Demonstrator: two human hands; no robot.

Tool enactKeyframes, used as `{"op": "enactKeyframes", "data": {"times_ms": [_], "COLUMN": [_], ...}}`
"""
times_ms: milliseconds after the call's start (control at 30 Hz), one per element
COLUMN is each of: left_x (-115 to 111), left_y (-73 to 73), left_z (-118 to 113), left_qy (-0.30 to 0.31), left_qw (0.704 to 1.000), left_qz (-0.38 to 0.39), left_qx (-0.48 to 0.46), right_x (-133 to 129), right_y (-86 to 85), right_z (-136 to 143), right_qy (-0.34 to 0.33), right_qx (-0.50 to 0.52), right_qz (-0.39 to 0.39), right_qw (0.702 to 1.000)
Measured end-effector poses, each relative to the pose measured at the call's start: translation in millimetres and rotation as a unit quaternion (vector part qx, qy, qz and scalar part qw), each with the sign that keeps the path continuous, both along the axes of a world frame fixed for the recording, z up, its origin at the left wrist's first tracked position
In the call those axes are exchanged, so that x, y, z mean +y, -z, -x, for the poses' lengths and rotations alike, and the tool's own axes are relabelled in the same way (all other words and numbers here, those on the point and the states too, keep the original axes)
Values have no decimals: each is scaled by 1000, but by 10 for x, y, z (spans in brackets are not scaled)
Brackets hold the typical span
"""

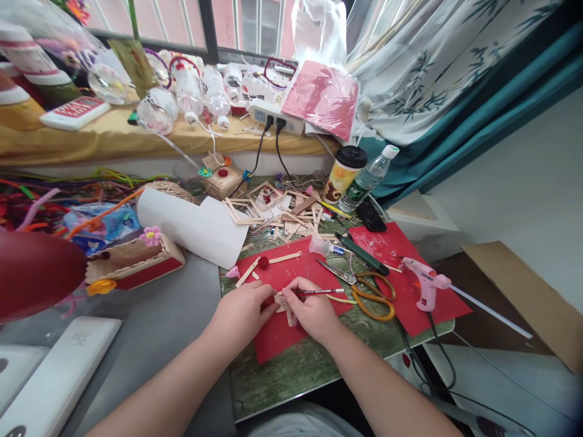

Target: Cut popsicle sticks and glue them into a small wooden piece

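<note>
My left hand (243,312) and my right hand (313,308) meet over a red sheet (273,346) on the green table. Between their fingertips is a small piece made of wooden sticks (285,308), pinched from both sides. A thin dark pencil-like rod (325,291) points right from beside my right hand's fingers; whether it is held is unclear. Just beyond my hands, loose wooden sticks (285,258) and a dark red pompom (263,262) lie on the sheet.
Scissors with orange handles (373,294) lie right of my hands. Farther right, a pink glue gun (427,282) rests on another red sheet (405,243). Behind are piled sticks (298,221), a cup (344,173) and a bottle (368,180). A decorated wooden box (136,261) stands left.
</note>
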State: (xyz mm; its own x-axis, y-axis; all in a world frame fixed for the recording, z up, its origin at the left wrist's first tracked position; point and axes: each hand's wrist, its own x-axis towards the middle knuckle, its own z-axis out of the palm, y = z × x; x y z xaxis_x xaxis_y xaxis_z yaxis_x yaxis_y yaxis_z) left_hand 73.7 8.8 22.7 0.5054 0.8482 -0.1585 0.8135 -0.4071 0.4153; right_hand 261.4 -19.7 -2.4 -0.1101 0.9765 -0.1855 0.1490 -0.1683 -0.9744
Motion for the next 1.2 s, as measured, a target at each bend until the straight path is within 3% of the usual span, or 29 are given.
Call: {"op": "enactKeyframes", "data": {"times_ms": [400,933,1200], "left_x": [20,31,28], "left_y": [45,60,72], "left_z": [19,8,13], "left_qy": [-3,-10,-9], "left_qw": [1000,1000,1000], "left_qz": [17,29,26], "left_qx": [-3,-7,-12], "right_x": [2,2,22], "right_y": [82,49,79], "right_z": [-11,-6,-1], "right_qy": [-6,-14,-2], "right_qx": [-37,-74,-45], "right_qz": [1,-10,-1], "right_qw": [999,997,999]}}
